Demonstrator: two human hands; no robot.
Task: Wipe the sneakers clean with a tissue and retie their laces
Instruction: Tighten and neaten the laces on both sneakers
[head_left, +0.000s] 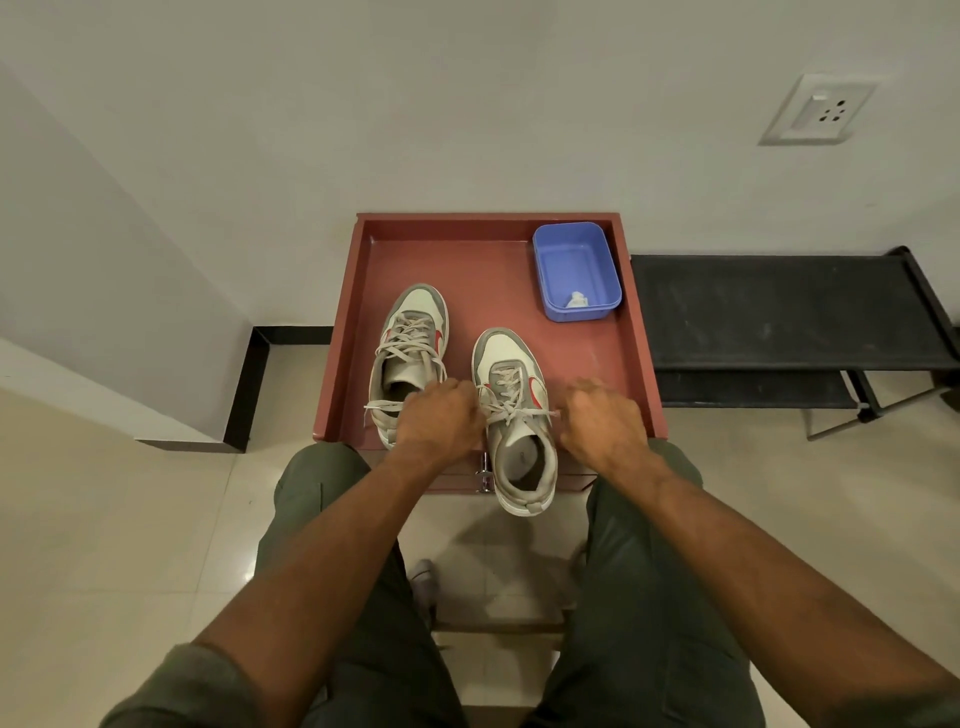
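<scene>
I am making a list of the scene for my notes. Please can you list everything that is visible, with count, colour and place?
sneakers: 2, white and grey with red marks; left sneaker on the table, right sneaker with heel over the near edge
laces: beige, pulled sideways on right sneaker
table: 1, reddish brown, against wall
tub: 1, blue, table's far right corner
tissue: 1, white, crumpled, in tub
rack: 1, black, right of table
socket: 1, white, wall
left hand: holds lace
right hand: holds lace
</scene>
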